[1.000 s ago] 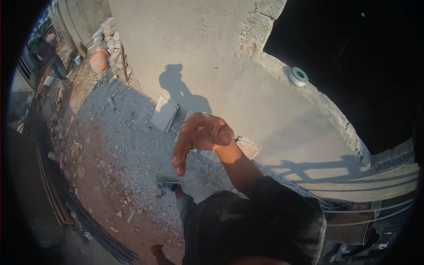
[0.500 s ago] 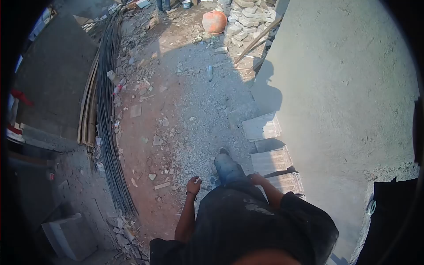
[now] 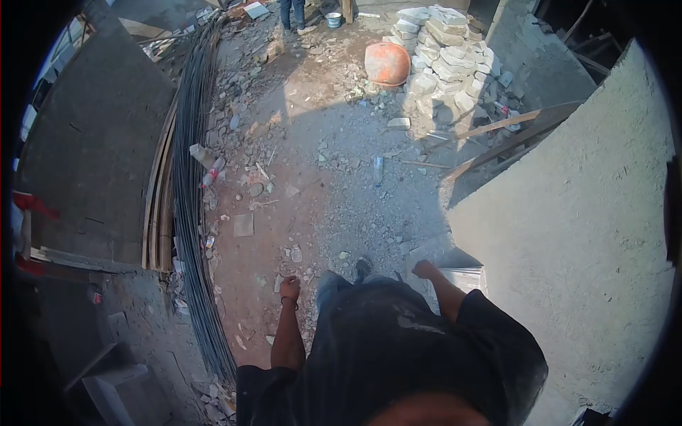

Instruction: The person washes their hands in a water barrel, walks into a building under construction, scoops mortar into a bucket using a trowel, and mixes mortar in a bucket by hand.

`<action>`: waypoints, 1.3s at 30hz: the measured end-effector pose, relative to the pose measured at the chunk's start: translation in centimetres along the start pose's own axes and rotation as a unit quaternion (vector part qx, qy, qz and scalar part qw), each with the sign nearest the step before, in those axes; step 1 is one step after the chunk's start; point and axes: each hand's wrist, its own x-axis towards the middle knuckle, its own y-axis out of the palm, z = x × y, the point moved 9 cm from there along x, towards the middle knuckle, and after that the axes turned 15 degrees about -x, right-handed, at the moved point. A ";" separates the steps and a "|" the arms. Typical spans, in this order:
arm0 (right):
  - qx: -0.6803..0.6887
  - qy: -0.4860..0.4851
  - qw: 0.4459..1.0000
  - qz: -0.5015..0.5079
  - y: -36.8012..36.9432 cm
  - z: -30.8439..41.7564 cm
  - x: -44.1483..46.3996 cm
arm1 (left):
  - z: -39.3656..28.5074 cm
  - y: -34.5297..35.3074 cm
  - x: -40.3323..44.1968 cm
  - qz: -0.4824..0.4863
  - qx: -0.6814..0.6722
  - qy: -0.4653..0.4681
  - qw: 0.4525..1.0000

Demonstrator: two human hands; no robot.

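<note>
1. The left hand (image 3: 289, 288), above the rubble-strewn ground (image 3: 341, 220), looks curled; I cannot tell how tightly.
2. The right hand (image 3: 426, 270) looks curled too, grip unclear; best held clear of the stacked tiles (image 3: 474, 277) just beside it.
3. Loose footing calls for short, flat paces.

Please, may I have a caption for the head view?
Left hand and right hand between rods and a wall, stones piled ahead.
</note>
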 end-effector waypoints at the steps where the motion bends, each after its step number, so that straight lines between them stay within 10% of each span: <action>1: 0.166 0.078 0.981 -0.067 -12.6 0.1 0.0 | 0.7 -1.1 -0.3 -0.015 -0.023 -0.048 0.998; 7: 0.462 -0.099 0.869 -0.148 -45.3 4.3 17.3 | 8.1 -0.1 1.4 0.156 0.206 -0.141 0.956; 12: 0.587 -0.168 0.779 -0.143 -56.3 2.3 31.0 | 0.4 6.9 11.3 0.257 0.288 -0.075 0.919; 16: 0.555 -0.003 0.826 -0.094 -47.7 -6.5 41.5 | -12.3 12.0 27.1 0.297 0.333 0.118 0.887; 18: 0.320 0.066 0.935 -0.136 -40.7 -12.2 43.3 | -19.4 13.4 37.7 0.252 0.264 0.123 0.923; 20: 0.137 0.138 0.980 0.038 -30.1 -16.6 43.3 | -28.2 12.5 47.0 0.118 0.042 -0.131 0.984; 21: 0.188 0.218 0.953 0.100 -30.9 -18.2 39.7 | -32.3 13.5 54.8 0.103 0.099 0.044 0.989; 25: 0.346 0.293 0.835 0.311 -25.6 -21.0 36.8 | -58.9 17.2 65.3 0.060 -0.090 0.224 0.968; 31: 0.437 0.334 0.741 0.385 -30.6 -25.7 52.4 | -70.2 32.6 78.4 0.133 -0.089 0.161 0.974; 33: 0.365 0.162 0.867 0.297 -42.5 -29.0 62.8 | -64.6 37.5 83.3 0.188 0.082 0.085 0.975; 34: 0.340 0.166 0.892 0.247 -46.1 -32.1 68.2 | -62.4 40.1 84.2 0.289 0.306 0.186 0.888; 36: 0.350 0.101 0.930 -0.057 -56.8 -38.6 78.9 | -62.1 40.6 82.6 0.325 0.318 0.049 0.889; 39: 0.419 0.164 0.880 -0.150 -76.5 -48.4 85.5 | -68.1 38.3 82.0 0.194 0.055 -0.059 0.978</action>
